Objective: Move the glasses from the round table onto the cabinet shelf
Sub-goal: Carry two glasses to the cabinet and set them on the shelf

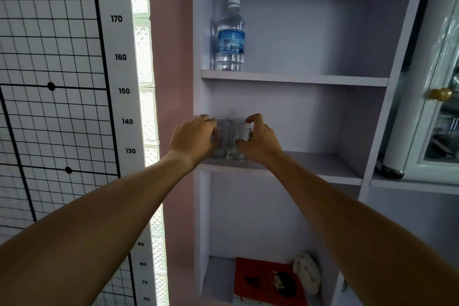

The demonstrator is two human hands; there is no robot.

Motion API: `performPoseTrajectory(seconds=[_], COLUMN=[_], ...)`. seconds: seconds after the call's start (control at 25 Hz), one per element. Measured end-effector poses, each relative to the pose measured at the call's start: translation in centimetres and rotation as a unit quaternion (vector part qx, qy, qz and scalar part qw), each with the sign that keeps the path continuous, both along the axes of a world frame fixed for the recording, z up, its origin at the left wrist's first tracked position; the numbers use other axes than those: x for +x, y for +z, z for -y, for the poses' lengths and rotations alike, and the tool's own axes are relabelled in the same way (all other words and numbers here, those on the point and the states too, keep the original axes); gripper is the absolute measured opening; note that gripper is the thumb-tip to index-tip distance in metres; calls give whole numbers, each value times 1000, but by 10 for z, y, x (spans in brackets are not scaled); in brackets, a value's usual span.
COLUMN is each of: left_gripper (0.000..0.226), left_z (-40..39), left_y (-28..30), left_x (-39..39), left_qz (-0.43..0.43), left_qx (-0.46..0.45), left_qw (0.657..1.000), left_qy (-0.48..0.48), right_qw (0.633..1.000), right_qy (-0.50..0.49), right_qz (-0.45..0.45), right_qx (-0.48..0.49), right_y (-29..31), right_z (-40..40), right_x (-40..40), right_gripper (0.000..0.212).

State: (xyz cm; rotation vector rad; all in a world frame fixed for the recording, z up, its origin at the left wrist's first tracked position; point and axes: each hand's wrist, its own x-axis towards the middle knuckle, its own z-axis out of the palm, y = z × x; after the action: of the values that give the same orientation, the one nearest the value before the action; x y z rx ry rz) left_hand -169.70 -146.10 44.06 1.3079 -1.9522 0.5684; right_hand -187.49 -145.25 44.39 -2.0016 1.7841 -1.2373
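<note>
We reach both arms up to the middle shelf (323, 164) of a pale lilac cabinet (402, 62). Two clear drinking glasses stand upright on this shelf near its left front corner, touching or nearly touching each other. Our left hand (192, 138) wraps the left glass (221, 139), fingers curled round its far side; a ring sits on one finger. Our right hand (260, 143) grips the right glass (237, 143), thumb pressed to its near wall and fingers arched over its rim. The hands lie close together, separated only by the two glasses. Both glass bases appear to rest on the shelf board.

On the shelf above, a plastic water bottle (230, 35) with a blue label stands at the left rear. On the lower shelf lie a red book (265, 281) and, beside it to the right, a white crumpled object (306, 272). A height chart (119, 57) with printed numbers hangs to the left of the cabinet, and a glass-fronted white cupboard with a brass knob (439, 94) stands to the right.
</note>
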Motion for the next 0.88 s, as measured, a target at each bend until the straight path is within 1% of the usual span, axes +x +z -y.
performPoseTrajectory(seconds=[0.12, 0.24, 0.32, 0.44, 0.52, 0.6, 0.72, 0.8, 0.88], left_gripper=[10, 14, 17, 18, 20, 22, 24, 22, 21], left_z=[-1, -5, -10, -27, -42, -59, -88, -111, -132], left_y=[-1, -5, -7, -10, -11, -14, -21, -24, -26], left_x=[-1, 7, 17, 33, 42, 51, 69, 87, 109], left_qz=[-2, 6, -9, -40, -43, -43, -47, -54, -64], left_qx=[5, 23, 42, 67, 104, 168, 219, 230, 236], left_qw=[1000, 998, 995, 989, 987, 981, 974, 972, 969], left_qy=[-6, -52, -93, -125, -116, -86, -28, 5, 36], right_qw=[1000, 1000, 1000, 998, 997, 997, 990, 982, 975], right_qy=[5, 1, -15, -8, 14, 34, 93, 141, 169], right_qz=[4, -3, 9, 13, -8, -34, -87, -108, -131], right_qx=[6, 4, 16, 62, 70, 65, 57, 61, 57], right_y=[0, -2, -3, -7, -11, -16, -26, -33, -36], right_z=[-4, -14, -22, -41, -54, -69, -88, -102, -113], right_x=[0, -1, -4, -8, -7, 2, 26, 48, 71], right_gripper=[68, 76, 70, 46, 29, 20, 23, 25, 28])
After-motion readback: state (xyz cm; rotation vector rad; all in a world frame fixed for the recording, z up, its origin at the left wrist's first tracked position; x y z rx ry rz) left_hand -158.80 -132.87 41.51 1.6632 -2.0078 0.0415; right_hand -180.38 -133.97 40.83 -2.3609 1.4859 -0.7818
